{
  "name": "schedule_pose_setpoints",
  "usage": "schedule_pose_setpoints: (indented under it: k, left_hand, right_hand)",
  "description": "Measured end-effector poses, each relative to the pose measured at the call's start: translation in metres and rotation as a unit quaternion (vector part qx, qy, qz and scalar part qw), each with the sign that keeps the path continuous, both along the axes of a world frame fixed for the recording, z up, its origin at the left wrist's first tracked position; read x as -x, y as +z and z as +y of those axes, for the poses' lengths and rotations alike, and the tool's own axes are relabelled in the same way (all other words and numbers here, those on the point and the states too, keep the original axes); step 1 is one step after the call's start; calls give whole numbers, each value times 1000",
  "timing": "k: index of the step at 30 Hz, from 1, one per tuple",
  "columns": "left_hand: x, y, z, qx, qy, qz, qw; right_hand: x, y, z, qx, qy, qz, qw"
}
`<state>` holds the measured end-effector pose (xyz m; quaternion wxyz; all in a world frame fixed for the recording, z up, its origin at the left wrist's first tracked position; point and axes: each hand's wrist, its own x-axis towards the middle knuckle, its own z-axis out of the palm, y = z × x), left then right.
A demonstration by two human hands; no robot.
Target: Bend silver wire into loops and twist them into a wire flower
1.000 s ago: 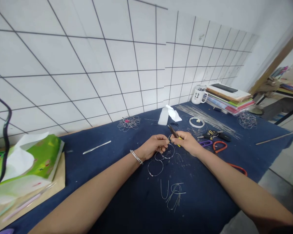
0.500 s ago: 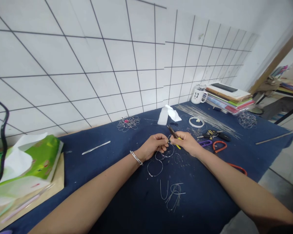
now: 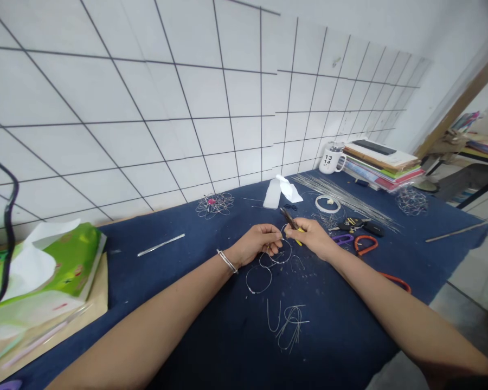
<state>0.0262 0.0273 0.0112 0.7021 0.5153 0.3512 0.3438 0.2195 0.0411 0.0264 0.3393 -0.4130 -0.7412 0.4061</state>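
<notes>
**Two hands close together on a wire piece, pliers in the right**

We have the left hand [image 3: 266, 238] with thumb and forefinger pinched together on a thin looped wire [image 3: 271, 277], other fingers curled under. The wire hangs below that hand, over the middle of the table [image 3: 195, 314], making two rough rings with small beads or knots on them; too small for us to tell which. A silver bracelet [image 3: 226, 261] sits on the left wrist.

The right hand [image 3: 307, 235] is just beside it, closed around pliers [image 3: 288, 218] with yellow handles. The dark tip points up and away, clear of the wire. Its thumb and forefinger come up to the wire's upper end; we can't tell how firmly they grip it.

Nearest the person: a pile of bent wire pieces [image 3: 290, 327]. Right of the right hand: black cutters [image 3: 360, 226], a purple handle [image 3: 344, 239] and an orange handle [image 3: 366, 252]. Beyond the hands: a white ring-shaped coil [image 3: 321, 210], long straight wires [image 3: 347, 199] and a mug [image 3: 328, 158] beside a stack of books [image 3: 384, 165]. Far left we log a green tissue pack [image 3: 73, 260].
</notes>
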Motion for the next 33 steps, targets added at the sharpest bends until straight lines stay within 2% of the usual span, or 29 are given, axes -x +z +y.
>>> schedule_pose_setpoints:
  k: [24,33]
  left_hand:
    - [-1,0,0,-46,-6,23,999]
    - [-3,-2,1,-40,11,26,999]
  right_hand:
    - [2,2,-3,52,20,-3,998]
    - [5,2,-6,67,16,6,998]
